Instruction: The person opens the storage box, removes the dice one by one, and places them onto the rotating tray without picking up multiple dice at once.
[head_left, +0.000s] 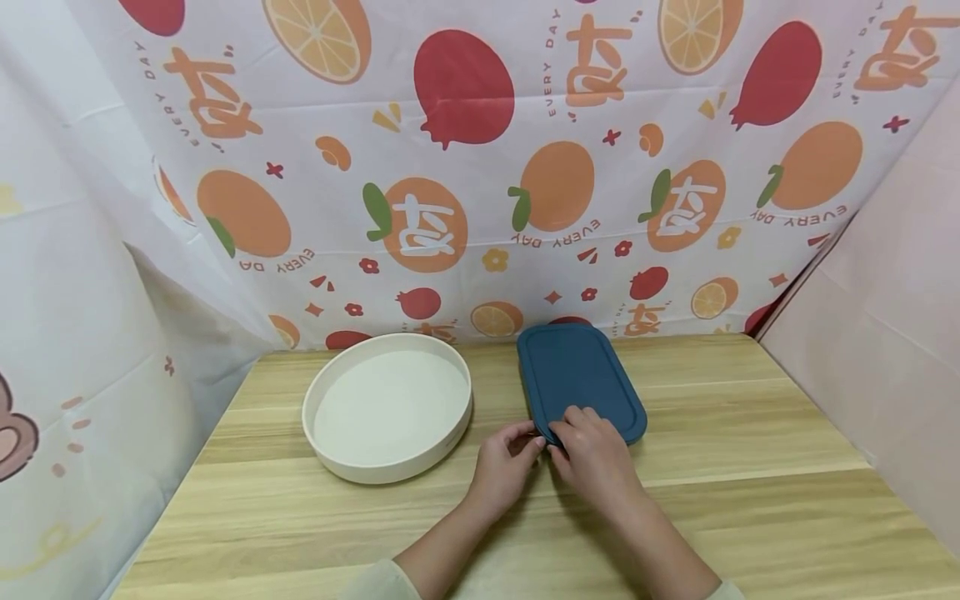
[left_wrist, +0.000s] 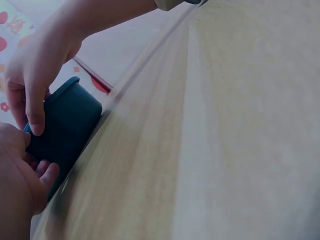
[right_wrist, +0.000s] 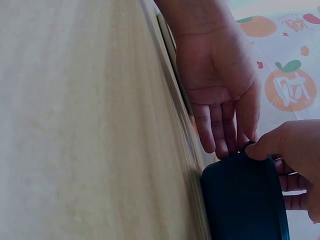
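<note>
A dark blue rectangular container (right_wrist: 240, 200) with a matching flat lid (head_left: 577, 367) stands on the table. My left hand (head_left: 498, 471) is at the lid's near left corner, thumb and forefinger closing on the rim there. In the right wrist view its other fingers extend down beside the container wall. Right beside it, my right hand (head_left: 596, 458) pinches the near edge of the lid, fingertips on top and thumb below the rim. What is inside the container is hidden by the lid.
A round cream tray (head_left: 390, 408) with a low wall sits left of the container. The wooden table (head_left: 750, 500) reaches back to a fruit-printed cloth (head_left: 480, 183). Pale cloths hang at both sides.
</note>
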